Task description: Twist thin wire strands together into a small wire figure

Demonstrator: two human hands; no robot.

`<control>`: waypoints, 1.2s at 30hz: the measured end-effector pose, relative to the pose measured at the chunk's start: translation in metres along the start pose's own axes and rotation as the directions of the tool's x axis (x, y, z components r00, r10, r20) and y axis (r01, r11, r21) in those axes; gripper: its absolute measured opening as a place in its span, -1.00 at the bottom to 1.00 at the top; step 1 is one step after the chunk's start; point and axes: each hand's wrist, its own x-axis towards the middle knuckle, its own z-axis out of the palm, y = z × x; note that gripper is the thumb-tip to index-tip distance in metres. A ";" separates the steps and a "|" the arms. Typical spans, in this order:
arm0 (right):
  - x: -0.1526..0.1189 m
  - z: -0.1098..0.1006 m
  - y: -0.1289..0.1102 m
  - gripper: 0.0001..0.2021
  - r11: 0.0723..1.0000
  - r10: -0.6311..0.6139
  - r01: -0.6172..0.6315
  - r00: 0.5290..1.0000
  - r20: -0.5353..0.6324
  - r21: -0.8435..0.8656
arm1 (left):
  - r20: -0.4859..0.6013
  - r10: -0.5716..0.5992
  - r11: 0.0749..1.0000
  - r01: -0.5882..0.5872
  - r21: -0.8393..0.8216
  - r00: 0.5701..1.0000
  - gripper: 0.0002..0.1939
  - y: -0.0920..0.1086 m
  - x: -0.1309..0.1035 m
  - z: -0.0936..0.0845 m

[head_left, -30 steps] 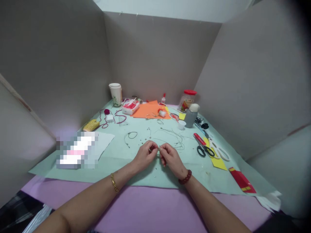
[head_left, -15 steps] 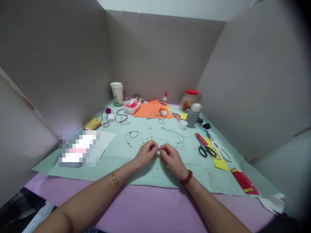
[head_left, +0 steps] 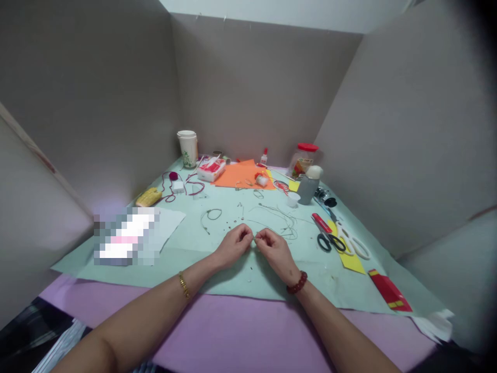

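My left hand (head_left: 235,244) and my right hand (head_left: 274,250) are nearly touching at the fingertips over the front middle of the pale green sheet (head_left: 174,259). Both are closed in a pinch. What sits between the fingertips is too small to make out. Just beyond my hands lie a tangle of thin cord (head_left: 285,223) and, to the left, a looped thin cord (head_left: 212,215). Tiny dark beads are scattered beside my left hand. A gold bracelet (head_left: 184,285) is on my left wrist, a dark red bead bracelet (head_left: 297,283) on my right.
To the right are black-handled scissors (head_left: 330,241), white-handled scissors (head_left: 352,241), yellow paper (head_left: 355,261) and a red packet (head_left: 389,290). Farther back stand a grey bottle (head_left: 308,187), a red-lidded jar (head_left: 303,161), a white cup (head_left: 188,150), a tissue pack (head_left: 212,169) and orange paper (head_left: 236,175).
The right fingers have shifted very slightly, and the small bit seen between the fingertips before is now harder to see. Everything else looks the same.
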 end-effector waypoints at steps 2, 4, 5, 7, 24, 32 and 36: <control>0.000 0.000 0.000 -0.91 1.000 0.003 -0.003 1.000 -0.001 0.003 | 0.007 -0.005 1.000 0.005 -0.012 1.000 -0.85 0.001 0.000 -0.001; 0.000 0.000 0.000 -0.91 1.000 0.005 -0.005 1.000 -0.003 0.009 | 0.012 -0.016 1.000 0.017 -0.024 1.000 -0.84 0.002 0.000 -0.001; 0.000 0.000 0.000 -0.90 1.000 0.004 -0.004 1.000 -0.004 0.011 | 0.014 -0.023 0.999 0.024 -0.029 1.000 -0.83 0.002 0.000 -0.001; 0.000 0.000 0.000 -0.89 1.000 0.000 0.000 1.000 -0.005 0.013 | 0.017 -0.034 0.999 0.034 -0.040 0.999 -0.83 0.002 0.000 -0.001; -0.005 -0.003 -0.004 -0.82 0.999 -0.004 0.004 1.000 -0.007 -0.043 | 0.014 -0.064 0.994 0.065 -0.088 0.998 -0.81 0.000 0.003 -0.004; -0.004 -0.006 -0.005 -0.81 0.999 0.048 -0.047 0.996 0.073 -0.002 | 0.022 -0.143 0.938 0.143 -0.315 0.989 -0.77 0.000 0.008 -0.004; -0.001 -0.020 -0.009 -0.65 0.985 0.147 -0.162 0.964 0.223 0.052 | 0.014 -0.152 0.931 0.148 -0.335 0.988 -0.80 0.004 0.007 -0.007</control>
